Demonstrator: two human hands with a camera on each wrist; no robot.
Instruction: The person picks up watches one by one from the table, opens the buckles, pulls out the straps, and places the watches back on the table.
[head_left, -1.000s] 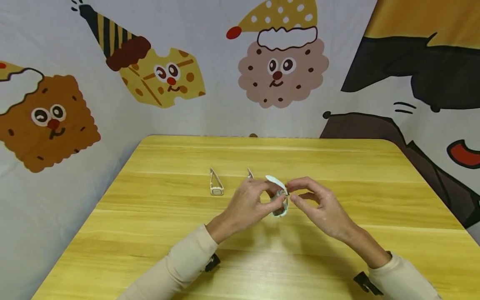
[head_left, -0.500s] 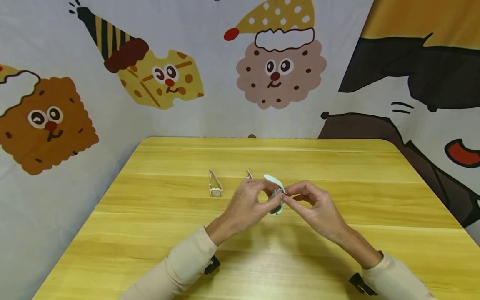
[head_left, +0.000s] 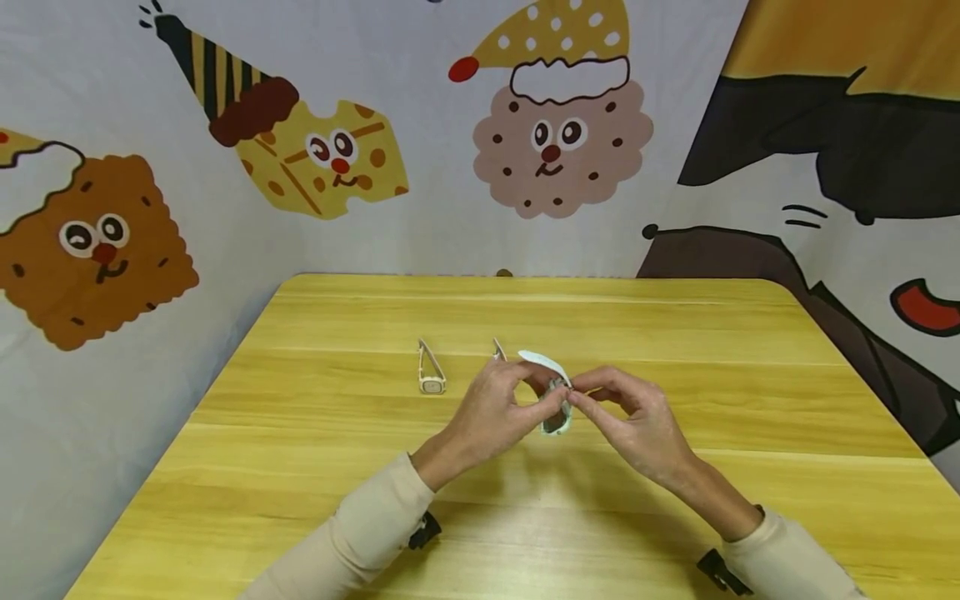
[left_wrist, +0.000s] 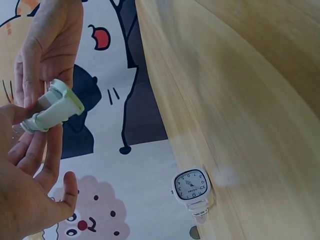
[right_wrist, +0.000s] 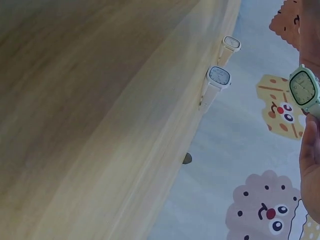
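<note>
A pale mint-green wristwatch [head_left: 556, 423] is held above the table between both hands, its strap bent into a loop. My left hand [head_left: 491, 408] grips it between thumb and fingers. At the loop's right side my right hand [head_left: 637, 417] pinches the strap near the buckle with thumb and index finger. The strap's free end [head_left: 542, 361] sticks up to the upper left. In the right wrist view the square dial [right_wrist: 303, 88] shows; the left wrist view shows the looped band [left_wrist: 52, 112] side-on. Fingertips hide most of the buckle.
A cream wristwatch [head_left: 432, 384] stands on the wooden table [head_left: 315, 467], left of the hands. Beyond the left hand is a white wristwatch [left_wrist: 191, 185], mostly hidden in the head view. A cartoon-printed cloth [head_left: 442, 167] hangs behind the table's far edge.
My right hand has moved slightly left, and its fingertips have closed from beside the strap onto it. The strap's free end has shifted left. The left hand has hardly moved.
</note>
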